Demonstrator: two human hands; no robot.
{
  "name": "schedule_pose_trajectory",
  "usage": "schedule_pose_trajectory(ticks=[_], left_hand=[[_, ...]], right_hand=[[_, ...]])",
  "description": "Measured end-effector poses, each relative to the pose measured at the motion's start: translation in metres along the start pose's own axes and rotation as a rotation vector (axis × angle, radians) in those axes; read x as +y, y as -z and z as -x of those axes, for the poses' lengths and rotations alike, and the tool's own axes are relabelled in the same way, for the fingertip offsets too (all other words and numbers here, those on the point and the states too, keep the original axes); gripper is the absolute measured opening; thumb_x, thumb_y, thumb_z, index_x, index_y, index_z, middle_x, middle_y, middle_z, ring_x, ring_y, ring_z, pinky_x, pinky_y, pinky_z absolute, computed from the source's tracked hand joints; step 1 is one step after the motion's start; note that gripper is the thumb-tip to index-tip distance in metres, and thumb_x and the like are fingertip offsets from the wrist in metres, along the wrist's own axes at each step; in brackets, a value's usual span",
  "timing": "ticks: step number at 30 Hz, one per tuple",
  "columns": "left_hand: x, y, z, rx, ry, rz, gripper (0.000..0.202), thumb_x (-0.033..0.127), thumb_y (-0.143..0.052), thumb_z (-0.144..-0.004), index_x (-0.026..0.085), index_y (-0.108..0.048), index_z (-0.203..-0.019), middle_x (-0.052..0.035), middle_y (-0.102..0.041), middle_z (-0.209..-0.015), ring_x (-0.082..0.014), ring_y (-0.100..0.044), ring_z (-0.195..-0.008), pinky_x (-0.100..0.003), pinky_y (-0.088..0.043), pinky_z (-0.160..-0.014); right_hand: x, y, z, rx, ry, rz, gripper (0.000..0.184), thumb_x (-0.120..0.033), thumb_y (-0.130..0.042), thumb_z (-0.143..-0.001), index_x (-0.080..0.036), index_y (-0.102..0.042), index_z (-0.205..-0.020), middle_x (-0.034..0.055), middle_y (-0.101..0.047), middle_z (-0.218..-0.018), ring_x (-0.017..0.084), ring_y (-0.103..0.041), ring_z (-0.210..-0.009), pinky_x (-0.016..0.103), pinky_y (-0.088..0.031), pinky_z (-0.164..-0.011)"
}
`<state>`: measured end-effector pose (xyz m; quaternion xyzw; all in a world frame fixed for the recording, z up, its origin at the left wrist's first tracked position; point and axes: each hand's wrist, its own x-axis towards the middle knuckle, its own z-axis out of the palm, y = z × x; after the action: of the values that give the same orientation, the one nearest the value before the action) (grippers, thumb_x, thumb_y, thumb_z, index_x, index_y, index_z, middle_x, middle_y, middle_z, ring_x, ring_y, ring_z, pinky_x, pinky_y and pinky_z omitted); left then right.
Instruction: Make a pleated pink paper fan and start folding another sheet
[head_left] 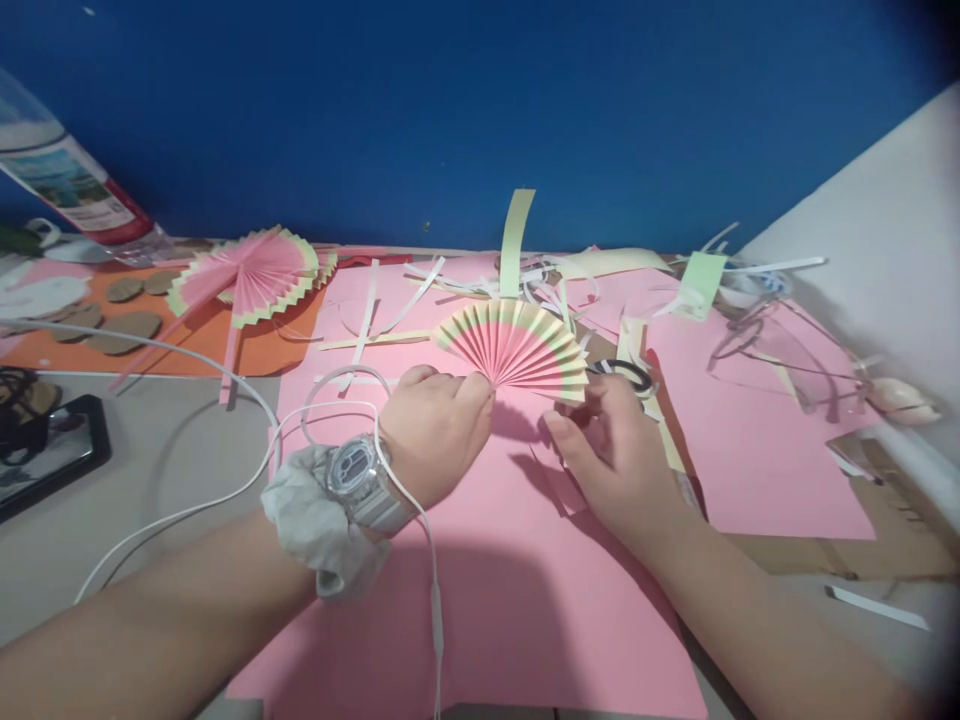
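My left hand (433, 425) is closed in a pinch on the base of a small pleated paper fan (517, 345), pink with yellow and green bands at its rim. The fan stands spread open above a pink paper sheet (480, 600). My right hand (611, 445) is just right of the fan's lower edge, fingers curled close to it; whether it touches the fan I cannot tell. A grey watch (360, 478) and a pale scrunchie (311, 520) sit on my left wrist.
Another, larger pleated fan (251, 272) lies on orange paper (255, 350) at the back left. Paper strips (517, 240) litter the back. A tape roll (630, 372), a white cable (187, 510), a phone (45, 450), a bottle (71, 185) and clear glasses (780, 345) lie around.
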<state>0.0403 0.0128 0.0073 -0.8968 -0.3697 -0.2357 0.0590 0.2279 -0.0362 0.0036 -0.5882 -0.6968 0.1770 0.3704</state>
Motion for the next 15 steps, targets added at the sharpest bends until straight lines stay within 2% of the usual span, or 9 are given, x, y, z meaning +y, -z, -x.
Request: schedule_pose_trajectory(ticks=[2,7,15], left_hand=[[0.0008,-0.0002,0.0003,-0.011,-0.013,-0.001,0.02,0.014,-0.04,-0.089,0.016,-0.053,-0.073,-0.0009,-0.056,-0.054,-0.0193,-0.057,-0.052,-0.034,-0.04,-0.067],[0.0004,0.0004,0.001,-0.051,0.03,0.005,0.023,0.014,-0.036,-0.092,0.017,-0.051,-0.074,-0.0009,-0.057,-0.056,-0.018,-0.058,-0.053,-0.034,-0.041,-0.069],[0.0001,-0.0011,0.0009,-0.082,0.107,-0.017,0.03,0.019,-0.031,-0.095,0.016,-0.054,-0.077,-0.0015,-0.056,-0.054,-0.019,-0.054,-0.049,-0.036,-0.042,-0.072]], right_hand=[[0.0,0.0002,-0.0006,0.087,0.051,0.106,0.023,-0.042,-0.056,-0.089,-0.023,-0.043,-0.086,-0.0004,-0.056,-0.071,0.016,-0.052,-0.06,0.029,-0.037,-0.054],[-0.0026,0.0018,-0.0017,0.057,0.198,0.256,0.019,-0.031,-0.042,-0.096,-0.023,-0.045,-0.08,-0.0001,-0.054,-0.067,0.017,-0.05,-0.06,0.031,-0.037,-0.059],[-0.0059,-0.0002,0.0007,0.0,0.19,0.237,0.022,-0.032,-0.04,-0.097,-0.024,-0.042,-0.076,-0.0003,-0.05,-0.062,0.017,-0.047,-0.057,0.032,-0.034,-0.058]])
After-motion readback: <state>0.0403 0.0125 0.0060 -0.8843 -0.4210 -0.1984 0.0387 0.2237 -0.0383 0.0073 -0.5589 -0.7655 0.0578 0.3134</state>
